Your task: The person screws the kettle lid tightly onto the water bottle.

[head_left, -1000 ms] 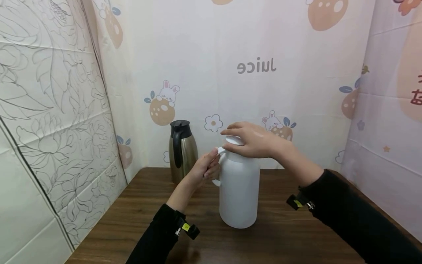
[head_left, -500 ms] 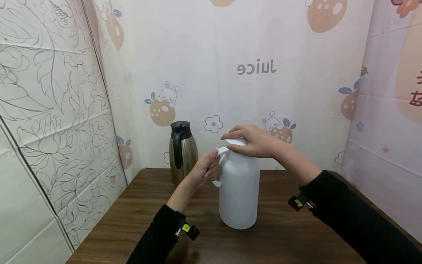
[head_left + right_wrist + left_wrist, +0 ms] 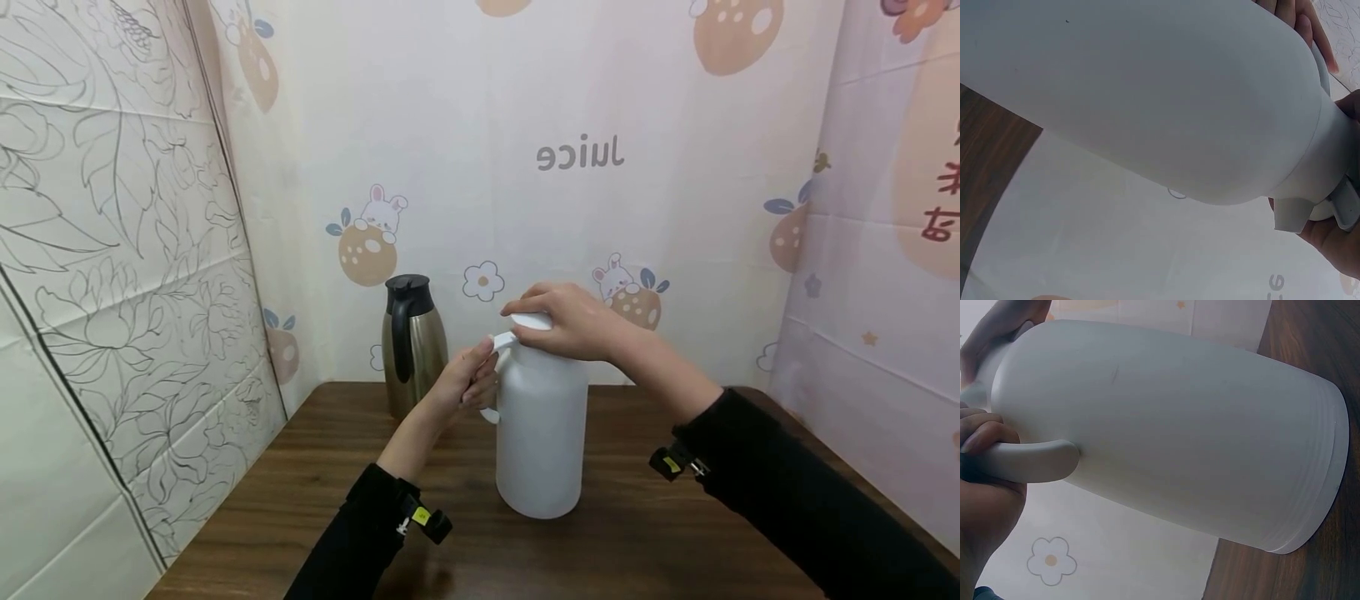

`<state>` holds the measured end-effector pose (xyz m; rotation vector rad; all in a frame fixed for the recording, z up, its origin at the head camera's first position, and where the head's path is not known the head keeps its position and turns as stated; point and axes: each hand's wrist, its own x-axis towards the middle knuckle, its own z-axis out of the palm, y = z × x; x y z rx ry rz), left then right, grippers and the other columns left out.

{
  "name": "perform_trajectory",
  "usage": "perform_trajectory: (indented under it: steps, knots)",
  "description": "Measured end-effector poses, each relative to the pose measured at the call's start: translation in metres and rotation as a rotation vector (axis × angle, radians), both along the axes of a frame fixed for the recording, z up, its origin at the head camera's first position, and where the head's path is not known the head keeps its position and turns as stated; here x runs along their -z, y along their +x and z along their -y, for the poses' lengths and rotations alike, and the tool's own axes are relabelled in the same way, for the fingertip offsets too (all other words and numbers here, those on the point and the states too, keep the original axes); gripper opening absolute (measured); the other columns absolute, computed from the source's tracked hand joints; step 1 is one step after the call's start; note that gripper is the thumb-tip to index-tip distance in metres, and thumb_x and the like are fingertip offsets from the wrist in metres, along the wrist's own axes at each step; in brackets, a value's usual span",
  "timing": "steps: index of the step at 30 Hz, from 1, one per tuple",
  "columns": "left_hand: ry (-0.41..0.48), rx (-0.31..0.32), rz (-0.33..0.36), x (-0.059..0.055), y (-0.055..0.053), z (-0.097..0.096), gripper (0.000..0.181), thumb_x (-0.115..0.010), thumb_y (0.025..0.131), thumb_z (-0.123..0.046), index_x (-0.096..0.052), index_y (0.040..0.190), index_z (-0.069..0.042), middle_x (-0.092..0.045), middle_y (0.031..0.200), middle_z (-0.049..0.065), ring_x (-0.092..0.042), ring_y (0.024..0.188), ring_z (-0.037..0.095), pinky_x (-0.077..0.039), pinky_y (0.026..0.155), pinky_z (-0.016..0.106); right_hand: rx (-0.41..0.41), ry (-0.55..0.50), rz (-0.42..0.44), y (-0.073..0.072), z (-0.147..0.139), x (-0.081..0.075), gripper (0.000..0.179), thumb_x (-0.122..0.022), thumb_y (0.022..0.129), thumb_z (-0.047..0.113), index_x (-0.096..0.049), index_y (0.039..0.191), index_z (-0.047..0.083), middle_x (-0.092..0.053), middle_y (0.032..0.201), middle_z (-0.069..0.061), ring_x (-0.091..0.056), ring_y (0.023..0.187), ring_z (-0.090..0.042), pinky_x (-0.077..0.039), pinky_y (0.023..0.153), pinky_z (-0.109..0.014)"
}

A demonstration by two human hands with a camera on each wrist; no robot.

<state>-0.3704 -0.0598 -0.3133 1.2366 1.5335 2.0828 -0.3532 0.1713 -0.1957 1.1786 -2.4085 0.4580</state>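
A white vacuum jug (image 3: 542, 442) stands upright on the wooden table. My left hand (image 3: 465, 383) grips its handle (image 3: 1041, 462), fingers wrapped round and thumb up at the top end. Over the jug's mouth, my right hand (image 3: 573, 321) holds the white lid (image 3: 531, 320), thumb on the near side and fingers on the far side. In the right wrist view the spout (image 3: 1292, 214) juts out near the right fingers (image 3: 1335, 247). The palm covers part of the lid.
Behind and left of the white jug stands a gold-coloured vacuum jug (image 3: 423, 346) with a black top and handle. The dark wooden table (image 3: 300, 500) ends at a printed curtain (image 3: 480, 208) at the back. Patterned panels enclose both sides.
My right hand has settled slightly lower, its fingers bending more around the lid. The left hand keeps its grip on the handle, and the jug stays in place.
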Motion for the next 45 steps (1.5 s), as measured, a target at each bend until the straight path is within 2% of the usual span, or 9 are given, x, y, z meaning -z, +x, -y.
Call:
perform_trajectory:
  steps: [15,18,24,28,35,38,45]
  knots:
    - [-0.006,-0.019,0.005,0.000,0.001,-0.002,0.052,-0.040,0.114,-0.051,-0.043,0.071,-0.023,-0.042,0.050,-0.014,-0.036,0.041,0.003,-0.027,0.044,0.020,0.185,-0.033,0.032,0.011,0.012,0.003,0.040,-0.067,0.099,0.036,-0.075,0.132,0.014,-0.072,0.125,-0.012,-0.070,0.110,-0.029,-0.059,0.081,-0.044]
    - [-0.003,-0.016,0.007,-0.001,0.001,-0.002,0.052,-0.041,0.114,-0.051,-0.044,0.070,-0.024,-0.042,0.049,-0.013,-0.036,0.041,0.003,-0.027,0.044,0.020,0.243,-0.049,0.030,0.015,0.017,0.003,0.041,-0.067,0.097,0.035,-0.076,0.131,0.014,-0.072,0.123,-0.013,-0.069,0.104,-0.027,-0.058,0.076,-0.041]
    - [-0.001,-0.015,0.007,-0.002,0.001,-0.001,0.051,-0.039,0.115,-0.047,-0.045,0.070,-0.024,-0.043,0.050,-0.014,-0.036,0.041,0.003,-0.027,0.044,0.020,0.358,-0.070,-0.001,0.023,0.031,0.003,0.038,-0.065,0.092,0.032,-0.079,0.120,0.011,-0.074,0.102,-0.011,-0.062,0.084,-0.025,-0.051,0.064,-0.036]
    - [-0.002,-0.016,0.015,-0.001,0.001,-0.001,0.051,-0.038,0.116,-0.046,-0.046,0.070,-0.024,-0.043,0.050,-0.014,-0.036,0.041,0.003,-0.026,0.043,0.020,0.401,-0.074,-0.007,0.025,0.035,0.004,0.037,-0.064,0.091,0.032,-0.080,0.118,0.011,-0.073,0.101,-0.011,-0.061,0.082,-0.025,-0.050,0.063,-0.036]
    - [-0.006,-0.007,0.024,-0.001,0.000,0.000,0.050,-0.038,0.116,-0.047,-0.046,0.072,-0.023,-0.043,0.051,-0.014,-0.037,0.042,0.003,-0.027,0.045,0.021,0.412,-0.073,-0.007,0.025,0.035,0.005,0.037,-0.063,0.093,0.032,-0.079,0.119,0.010,-0.072,0.102,-0.014,-0.060,0.080,-0.025,-0.049,0.062,-0.036]
    - [0.003,0.009,0.017,-0.001,0.000,0.000,0.050,-0.037,0.116,-0.046,-0.045,0.073,-0.023,-0.043,0.052,-0.014,-0.038,0.043,0.003,-0.028,0.045,0.021,0.401,-0.057,0.007,0.027,0.034,0.003,0.041,-0.063,0.097,0.034,-0.076,0.126,0.008,-0.073,0.107,-0.016,-0.061,0.083,-0.027,-0.050,0.065,-0.038]
    - [-0.007,0.000,-0.003,0.001,-0.001,0.001,0.049,-0.036,0.117,-0.044,-0.044,0.073,-0.023,-0.043,0.051,-0.014,-0.037,0.042,0.003,-0.028,0.044,0.019,0.339,0.034,0.120,0.029,0.025,-0.005,0.061,-0.063,0.103,0.048,-0.062,0.147,0.007,-0.067,0.136,-0.020,-0.065,0.117,-0.034,-0.056,0.086,-0.048]
